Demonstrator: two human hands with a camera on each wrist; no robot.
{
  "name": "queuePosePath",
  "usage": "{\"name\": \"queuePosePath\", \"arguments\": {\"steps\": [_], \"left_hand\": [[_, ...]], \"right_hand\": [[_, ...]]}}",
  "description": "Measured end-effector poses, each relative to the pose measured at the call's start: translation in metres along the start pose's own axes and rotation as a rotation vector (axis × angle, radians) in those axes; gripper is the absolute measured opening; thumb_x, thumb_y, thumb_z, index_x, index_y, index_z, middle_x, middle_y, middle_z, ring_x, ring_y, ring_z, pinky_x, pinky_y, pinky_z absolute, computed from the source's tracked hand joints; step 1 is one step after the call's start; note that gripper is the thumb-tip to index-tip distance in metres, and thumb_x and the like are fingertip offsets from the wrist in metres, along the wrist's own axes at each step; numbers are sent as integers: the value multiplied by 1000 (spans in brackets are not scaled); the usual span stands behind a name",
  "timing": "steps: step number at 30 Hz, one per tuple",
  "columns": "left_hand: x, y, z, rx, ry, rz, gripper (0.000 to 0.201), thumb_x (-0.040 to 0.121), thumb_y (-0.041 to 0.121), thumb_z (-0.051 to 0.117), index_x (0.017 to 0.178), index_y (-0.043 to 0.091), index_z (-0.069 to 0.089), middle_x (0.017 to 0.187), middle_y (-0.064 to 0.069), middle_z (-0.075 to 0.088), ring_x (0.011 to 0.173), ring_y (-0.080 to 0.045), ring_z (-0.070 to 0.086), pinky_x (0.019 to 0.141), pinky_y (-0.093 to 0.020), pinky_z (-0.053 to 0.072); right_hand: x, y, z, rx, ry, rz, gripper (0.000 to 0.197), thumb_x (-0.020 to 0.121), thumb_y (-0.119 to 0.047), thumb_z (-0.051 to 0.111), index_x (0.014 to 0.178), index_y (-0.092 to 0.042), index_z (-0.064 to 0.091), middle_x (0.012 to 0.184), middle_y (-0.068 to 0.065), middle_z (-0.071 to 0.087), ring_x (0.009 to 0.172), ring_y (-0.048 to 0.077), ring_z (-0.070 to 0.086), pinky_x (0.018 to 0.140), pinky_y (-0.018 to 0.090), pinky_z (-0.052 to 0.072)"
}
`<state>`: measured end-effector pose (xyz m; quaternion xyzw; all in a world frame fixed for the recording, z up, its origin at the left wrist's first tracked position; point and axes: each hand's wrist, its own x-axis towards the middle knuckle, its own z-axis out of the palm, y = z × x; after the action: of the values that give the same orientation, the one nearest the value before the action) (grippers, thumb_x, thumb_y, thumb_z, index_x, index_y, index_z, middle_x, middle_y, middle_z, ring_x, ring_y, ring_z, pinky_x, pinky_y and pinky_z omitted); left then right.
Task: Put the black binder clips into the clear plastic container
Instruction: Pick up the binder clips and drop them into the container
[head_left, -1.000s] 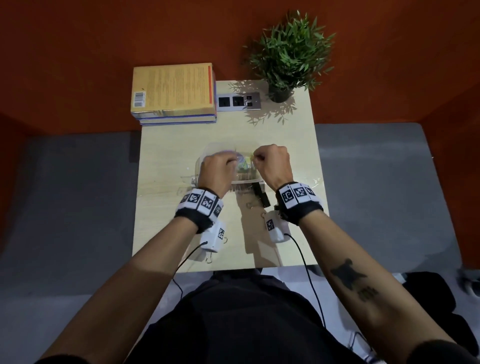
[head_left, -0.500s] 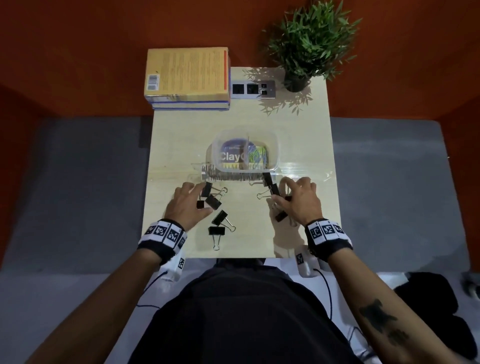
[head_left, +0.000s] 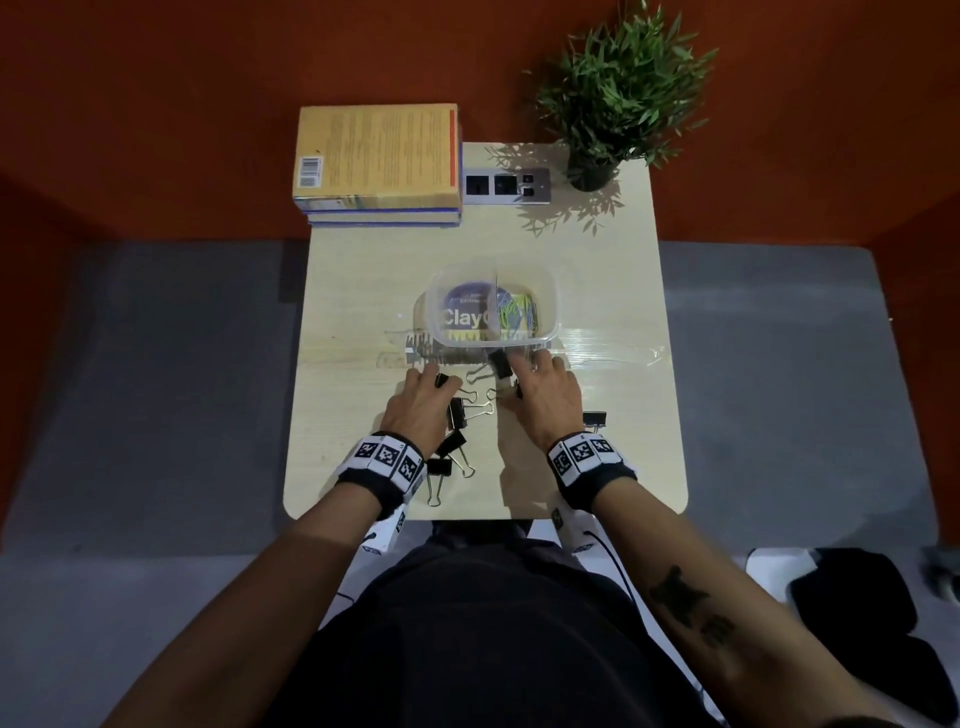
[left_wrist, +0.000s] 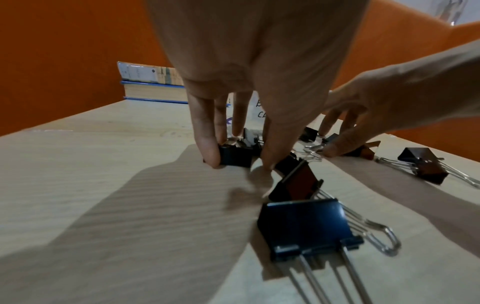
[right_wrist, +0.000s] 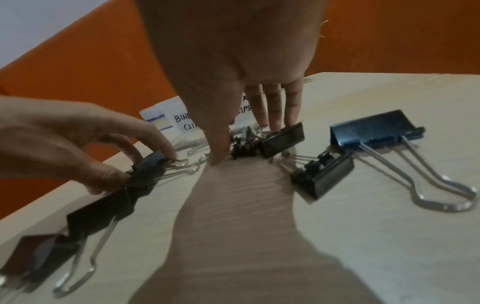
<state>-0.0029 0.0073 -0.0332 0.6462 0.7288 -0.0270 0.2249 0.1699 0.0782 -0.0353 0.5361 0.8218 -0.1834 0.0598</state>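
The clear plastic container (head_left: 551, 291) stands mid-table, divided in two, with a purple "Clay" tub and coloured paper clips inside. Several black binder clips lie just in front of it. My left hand (head_left: 439, 382) pinches one clip (left_wrist: 235, 157) between fingers and thumb on the table. Loose clips (head_left: 457, 415) (head_left: 439, 467) lie by that wrist. My right hand (head_left: 514, 376) reaches down with straight fingers (right_wrist: 275, 115) touching the top of a clip (right_wrist: 283, 139). Its thumb (right_wrist: 217, 148) rests on the table beside a smaller clip. Another clip (head_left: 594, 417) lies right of that hand.
A stack of books (head_left: 379, 161) sits at the back left, a socket panel (head_left: 506, 185) beside it and a potted plant (head_left: 613, 98) at the back right. Clear plastic (head_left: 415, 351) lies at the container's front left. The table's front edge (head_left: 483, 517) is near my wrists.
Both hands came back from the container to the clips on the table, then drew closer together towards the container's front. The left hand has pinched a clip.
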Motion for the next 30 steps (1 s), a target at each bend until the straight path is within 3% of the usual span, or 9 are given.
{"name": "queuePosePath", "arguments": {"steps": [4,7,10,14,16,18,24,26,30], "left_hand": [[3,-10,0,-65,38,-30,52,69,-14,58,112,16,54,119,-15,49,105,-35,43,65,-43,48],[3,-19,-4,-132,68,-60,47,69,-9,63,106,16,51,114,-13,49,97,-32,44,62,-39,46],[4,-24,-7,-201,101,-89,48,70,-5,67,110,17,51,113,-13,52,97,-32,46,69,-42,49],[7,-28,-10,-256,128,-144,46,71,-2,68,110,17,52,109,-14,55,97,-33,50,73,-44,51],[7,-29,-13,-319,163,-199,45,71,-5,66,110,16,55,109,-15,54,93,-34,53,72,-43,52],[8,-30,-15,-375,187,-251,44,72,-9,63,108,16,56,109,-15,53,88,-34,56,70,-40,52],[7,-36,-19,-520,227,-280,41,71,-5,66,102,21,59,102,-10,53,88,-31,57,73,-41,55],[6,-33,-27,-564,251,-252,41,71,-2,68,99,25,58,102,-7,52,84,-29,57,69,-44,58],[11,-22,-55,-542,348,-174,36,72,6,72,100,24,58,99,-7,54,76,-26,59,69,-35,52]], "right_hand": [[4,6,0,13,-7,-53,20,83,-19,72,97,-6,66,106,15,60,94,33,54,66,40,53],[5,10,-7,59,-7,-108,28,80,-16,74,103,-5,63,107,16,59,95,35,54,66,40,52],[9,14,-11,127,4,-136,46,73,-3,74,115,-2,55,103,22,60,84,38,57,59,39,46],[12,19,-13,186,13,-111,11,74,1,65,82,-4,59,78,18,62,66,35,57,54,32,36],[12,24,-13,269,51,-83,9,76,-1,65,73,-7,59,71,13,63,64,33,56,54,33,39],[8,28,-19,329,84,-80,8,76,-3,68,73,-8,64,74,10,67,68,30,60,58,34,46],[4,5,-67,693,201,-62,14,77,-8,79,90,-11,75,86,3,74,76,15,66,71,22,52],[21,-15,-81,771,222,-78,17,78,-10,78,93,-13,73,88,1,74,80,13,68,73,22,55],[63,-48,-86,767,253,-84,16,77,-13,78,92,-13,72,84,1,75,77,15,67,73,28,56]]}}
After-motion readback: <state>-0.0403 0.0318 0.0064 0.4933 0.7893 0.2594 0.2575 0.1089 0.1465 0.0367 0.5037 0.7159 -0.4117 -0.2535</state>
